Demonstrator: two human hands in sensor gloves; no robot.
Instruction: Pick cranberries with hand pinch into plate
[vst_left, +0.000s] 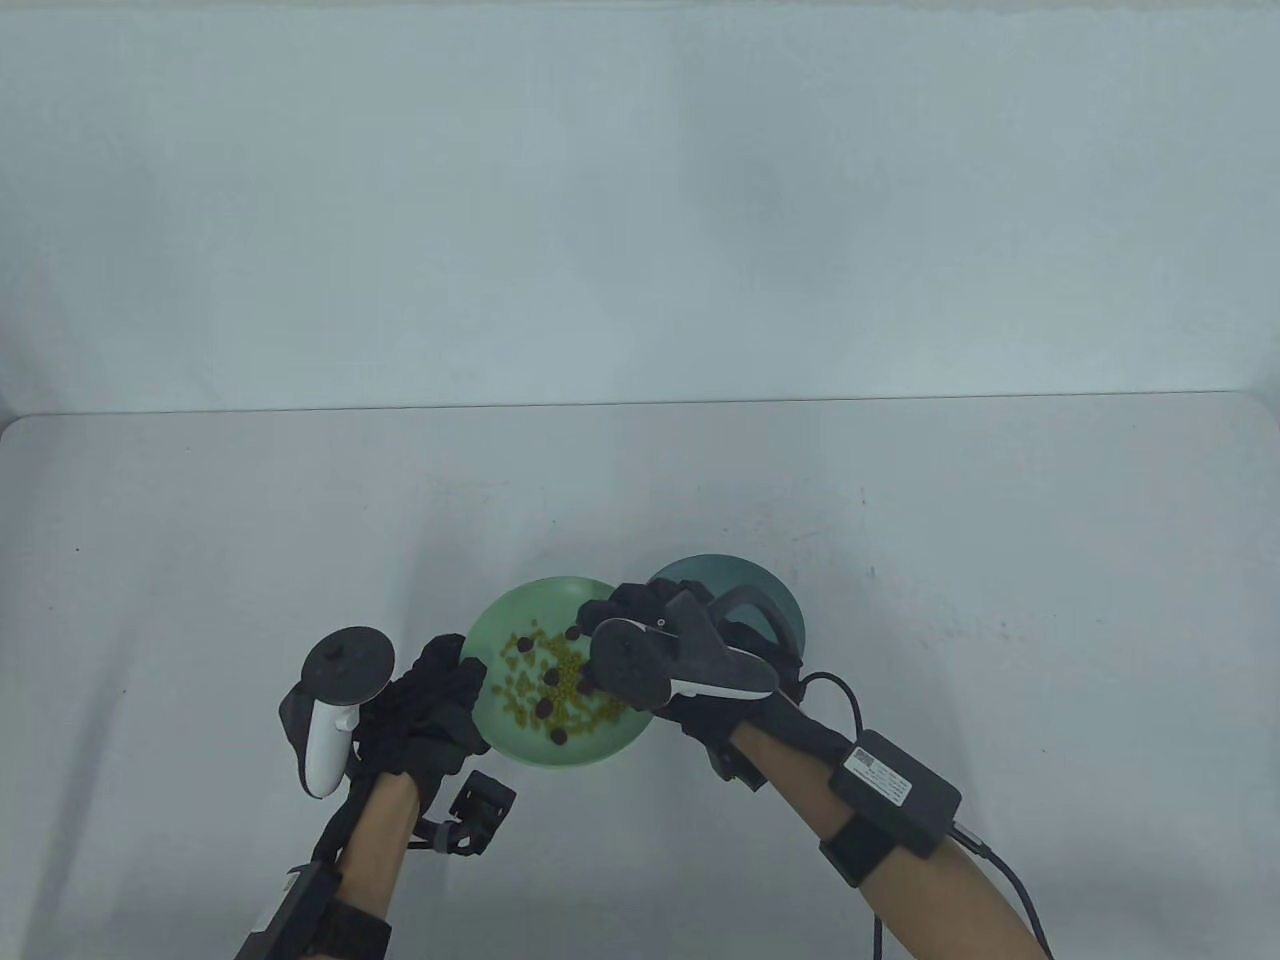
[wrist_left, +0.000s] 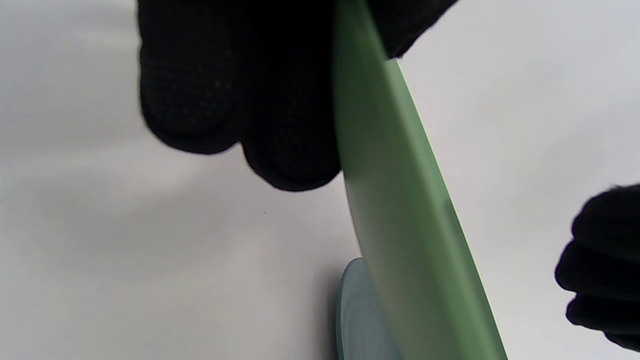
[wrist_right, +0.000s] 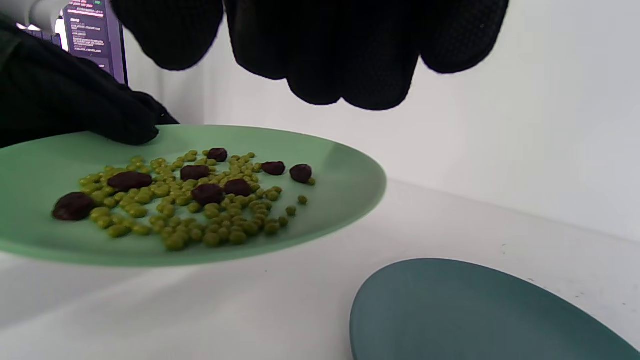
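A light green plate (vst_left: 535, 600) holds green peas (vst_left: 565, 665) and several dark cranberries (vst_left: 551, 680). My left hand (vst_left: 462, 682) grips its left rim, thumb on top and fingers (wrist_left: 280, 125) underneath, and holds it tilted above the table. A dark teal plate (vst_left: 700, 575) lies on the table to the right, bare where it shows. My right hand (vst_left: 600, 622) hovers over the green plate's right side, above the cranberries (wrist_right: 207, 193). Its fingertips (wrist_right: 345, 75) hang close together, with nothing visible between them.
The white table (vst_left: 900, 600) runs wide to the back, left and right, with a pale wall behind. A black sensor box and cable (vst_left: 895, 790) sit on my right forearm. The teal plate (wrist_right: 450, 310) lies just beside and below the green plate (wrist_right: 340, 200).
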